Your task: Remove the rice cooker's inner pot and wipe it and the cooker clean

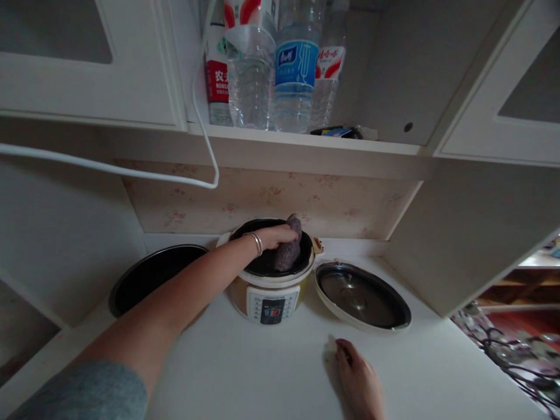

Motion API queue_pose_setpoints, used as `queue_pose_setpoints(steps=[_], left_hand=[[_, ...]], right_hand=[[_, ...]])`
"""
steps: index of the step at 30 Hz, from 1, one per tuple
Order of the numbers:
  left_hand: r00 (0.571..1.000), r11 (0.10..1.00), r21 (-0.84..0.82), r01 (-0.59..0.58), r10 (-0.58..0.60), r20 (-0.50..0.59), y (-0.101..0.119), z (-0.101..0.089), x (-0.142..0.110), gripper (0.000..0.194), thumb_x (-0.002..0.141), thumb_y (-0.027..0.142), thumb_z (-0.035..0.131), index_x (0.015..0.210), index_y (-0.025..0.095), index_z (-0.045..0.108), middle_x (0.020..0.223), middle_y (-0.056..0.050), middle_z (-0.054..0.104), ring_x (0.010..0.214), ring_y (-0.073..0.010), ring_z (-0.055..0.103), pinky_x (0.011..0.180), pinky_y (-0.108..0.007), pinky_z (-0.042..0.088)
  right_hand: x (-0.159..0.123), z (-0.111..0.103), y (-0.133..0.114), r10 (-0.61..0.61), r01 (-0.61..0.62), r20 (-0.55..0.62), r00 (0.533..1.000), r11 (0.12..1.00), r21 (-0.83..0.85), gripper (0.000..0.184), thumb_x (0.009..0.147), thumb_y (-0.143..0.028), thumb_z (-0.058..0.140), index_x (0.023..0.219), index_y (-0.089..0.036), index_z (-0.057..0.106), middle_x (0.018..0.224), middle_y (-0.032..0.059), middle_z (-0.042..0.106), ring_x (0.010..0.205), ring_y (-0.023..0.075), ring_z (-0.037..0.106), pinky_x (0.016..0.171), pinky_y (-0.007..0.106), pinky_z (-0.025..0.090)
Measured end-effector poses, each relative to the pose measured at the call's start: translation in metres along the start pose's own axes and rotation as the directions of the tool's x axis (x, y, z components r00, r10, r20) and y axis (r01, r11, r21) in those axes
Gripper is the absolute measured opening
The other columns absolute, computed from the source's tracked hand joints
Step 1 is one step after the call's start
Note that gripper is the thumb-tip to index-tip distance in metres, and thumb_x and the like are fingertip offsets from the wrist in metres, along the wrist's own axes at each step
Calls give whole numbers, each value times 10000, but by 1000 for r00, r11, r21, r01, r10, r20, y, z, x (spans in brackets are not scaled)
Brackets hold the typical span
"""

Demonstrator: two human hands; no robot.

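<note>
My left hand reaches over the open electric cooker and is closed on a dark grey-purple cloth, which bunches up above and below the fingers. The cloth lies against the inside of the cooker's dark cavity. My right hand rests on the white counter in front, fingers curled in; whether anything is inside them is hidden. To the right of the cooker lies its detached lid, inner metal side up. A black inner pot stands on the left, partly covered by my left forearm.
Above, an open shelf holds several plastic bottles and small packets. A white cable hangs down in front of it. Side panels bound the counter. Tangled dark wires show at the lower right.
</note>
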State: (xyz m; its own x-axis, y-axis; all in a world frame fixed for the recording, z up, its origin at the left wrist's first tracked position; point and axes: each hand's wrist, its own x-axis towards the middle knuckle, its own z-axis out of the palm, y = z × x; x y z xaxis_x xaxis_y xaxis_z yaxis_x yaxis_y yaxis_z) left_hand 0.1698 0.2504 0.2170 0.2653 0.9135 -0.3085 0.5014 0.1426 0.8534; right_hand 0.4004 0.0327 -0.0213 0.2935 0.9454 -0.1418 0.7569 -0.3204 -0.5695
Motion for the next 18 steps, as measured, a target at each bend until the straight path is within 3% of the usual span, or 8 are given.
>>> queue_pose_setpoints(steps=[3, 6, 13, 18], left_hand=[[998, 999, 42, -11, 8, 68, 3, 19, 1, 51, 738, 92, 596, 735, 134, 623, 667, -50, 668, 575, -171, 634, 540, -260, 486], [992, 991, 129, -31, 15, 122, 0, 20, -8, 69, 670, 86, 592, 701, 141, 620, 582, -25, 614, 504, -168, 580, 480, -269, 445], [944, 897, 426, -120, -31, 330, -20, -26, -38, 340, 514, 42, 588, 801, 173, 716, 709, -8, 706, 572, -191, 625, 495, -273, 460], [915, 655, 717, -238, -97, 392, -25, -57, -30, 267, 436, -48, 609, 559, 172, 697, 523, 4, 646, 553, -198, 594, 541, -278, 442]], right_hand=[[-1, -1, -2, -5, 5, 0, 1000, 1000, 0, 518, 936, -531, 271, 1194, -291, 650, 1099, 40, 753, 1022, 246, 689, 801, 314, 470], [-2, -3, -5, 0, 0, 24, 1000, 1000, -5, 523, 935, -523, 269, 1211, -281, 642, 1099, 44, 754, 1017, 241, 692, 804, 314, 471], [-4, -6, -9, 26, -24, 34, 999, 999, -47, 528, 929, -520, 265, 1217, -299, 649, 1079, 33, 762, 1000, 235, 704, 776, 301, 489], [3, 0, -2, 0, 1, 10, 1000, 999, -43, 509, 919, -535, 294, 1183, -314, 668, 1151, 12, 750, 1012, 217, 706, 791, 278, 501]])
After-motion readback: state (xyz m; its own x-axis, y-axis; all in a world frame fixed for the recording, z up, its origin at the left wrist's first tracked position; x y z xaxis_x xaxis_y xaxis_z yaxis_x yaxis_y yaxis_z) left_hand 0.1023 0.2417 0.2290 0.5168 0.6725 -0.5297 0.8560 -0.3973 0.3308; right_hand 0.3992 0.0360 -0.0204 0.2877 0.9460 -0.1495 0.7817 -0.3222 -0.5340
